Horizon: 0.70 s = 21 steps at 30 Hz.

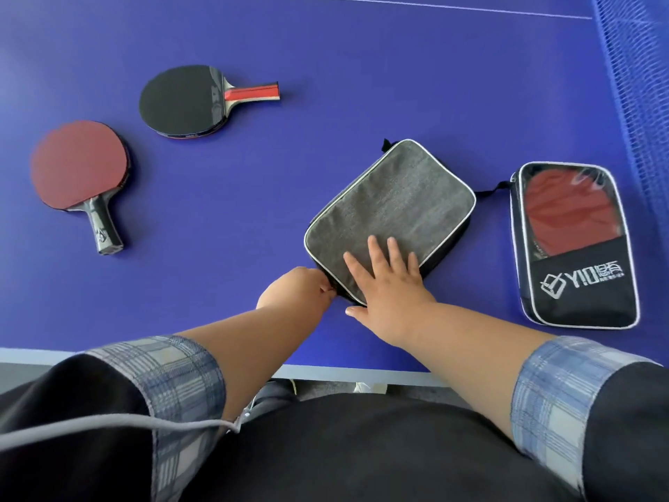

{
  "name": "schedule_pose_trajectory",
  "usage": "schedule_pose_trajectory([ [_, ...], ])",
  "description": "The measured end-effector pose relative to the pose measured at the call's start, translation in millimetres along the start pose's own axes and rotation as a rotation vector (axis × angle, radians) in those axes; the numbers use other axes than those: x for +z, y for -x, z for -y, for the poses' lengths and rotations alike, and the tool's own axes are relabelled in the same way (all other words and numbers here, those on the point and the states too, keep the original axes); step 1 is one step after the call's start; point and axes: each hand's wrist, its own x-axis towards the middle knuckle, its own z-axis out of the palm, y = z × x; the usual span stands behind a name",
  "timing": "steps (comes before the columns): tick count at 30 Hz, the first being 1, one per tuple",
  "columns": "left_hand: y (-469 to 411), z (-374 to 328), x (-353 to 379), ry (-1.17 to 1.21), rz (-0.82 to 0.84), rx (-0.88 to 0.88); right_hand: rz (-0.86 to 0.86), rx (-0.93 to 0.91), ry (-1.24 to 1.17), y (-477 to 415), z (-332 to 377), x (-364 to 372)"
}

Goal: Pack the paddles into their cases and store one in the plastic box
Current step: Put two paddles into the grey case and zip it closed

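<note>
Head view: grey case [394,197] lies diagonally, near-left to far-right.

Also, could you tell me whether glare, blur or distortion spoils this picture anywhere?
Head view: glare streaks the clear-fronted case, partly veiling its red paddle. The net looks smeared, the table lines show little bending, and the grey case is sharp.

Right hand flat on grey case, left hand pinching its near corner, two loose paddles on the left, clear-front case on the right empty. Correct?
No. In the head view the clear-front case holds a red paddle. The rest stands: right hand flat on the grey case, left hand pinching its near corner, a red-faced paddle and a black-faced paddle loose on the left.
</note>
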Motion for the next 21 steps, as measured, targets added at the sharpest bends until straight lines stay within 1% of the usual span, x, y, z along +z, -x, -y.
schedule_pose_trajectory([
  [2, 0, 7, -3, -0.011, -0.033, 0.024, 0.004, -0.004, 0.020, -2, 0, 3],
  [7, -17, 29, -29, -0.054, -0.150, -0.026, 0.008, -0.010, 0.010, -1, 0, 4],
  [10, -32, 34, -53, -0.080, -0.186, -0.015, 0.022, -0.009, 0.014, 0, 0, 2],
  [13, -49, 32, -73, -0.200, -0.180, 0.025, 0.032, -0.003, 0.012, 1, 0, 1],
  [17, -69, 26, -90, -0.299, -0.150, 0.116, 0.042, 0.007, 0.019, 1, 1, 1],
  [19, -75, 24, -93, -0.313, -0.116, 0.135, 0.055, 0.015, 0.012, 1, 1, 2],
  [21, -79, 25, -93, -0.269, -0.089, 0.154, 0.061, 0.016, 0.002, -1, 1, 1],
])
